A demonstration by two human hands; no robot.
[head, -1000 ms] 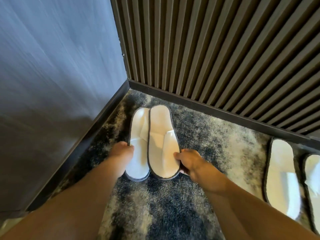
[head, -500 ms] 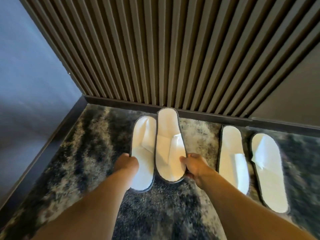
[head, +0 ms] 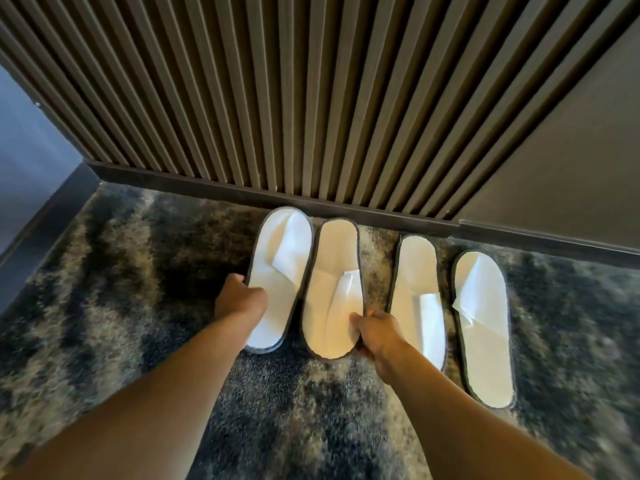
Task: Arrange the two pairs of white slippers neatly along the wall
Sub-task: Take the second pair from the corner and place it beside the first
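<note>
Left hand [head: 240,299] clamped on the outer edge of the far-left slipper [head: 280,278], toe end just short of the baseboard [head: 277,199]. Right hand [head: 375,336] closed on the right rim of the second slipper [head: 332,289], near its heel, also close to the baseboard and touching its partner. Third slipper [head: 417,296] and fourth slipper [head: 483,323] ungripped, flat on the mottled carpet [head: 121,271], side by side right of the held pair, a little off the baseboard.
</note>
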